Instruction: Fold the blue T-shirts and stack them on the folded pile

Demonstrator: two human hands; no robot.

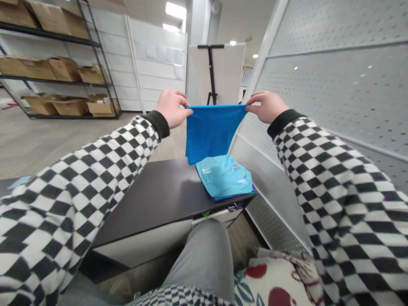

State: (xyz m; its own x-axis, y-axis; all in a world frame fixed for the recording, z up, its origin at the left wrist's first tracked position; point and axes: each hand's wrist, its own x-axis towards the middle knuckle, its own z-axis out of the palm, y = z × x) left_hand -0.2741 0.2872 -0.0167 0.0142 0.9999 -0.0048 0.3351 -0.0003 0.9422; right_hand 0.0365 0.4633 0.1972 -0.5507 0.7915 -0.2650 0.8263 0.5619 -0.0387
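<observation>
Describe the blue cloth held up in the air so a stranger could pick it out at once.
Beside the perforated grey partition sits a black desk. Above it, the left hand and right hand hold a bright blue cloth by its top edge. Unlike the paler cloth lying on the desk, it hangs in the air.

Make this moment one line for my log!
left hand: pinches blue cloth corner | right hand: pinches other corner | below: light-blue printed cloth on black desk
</observation>
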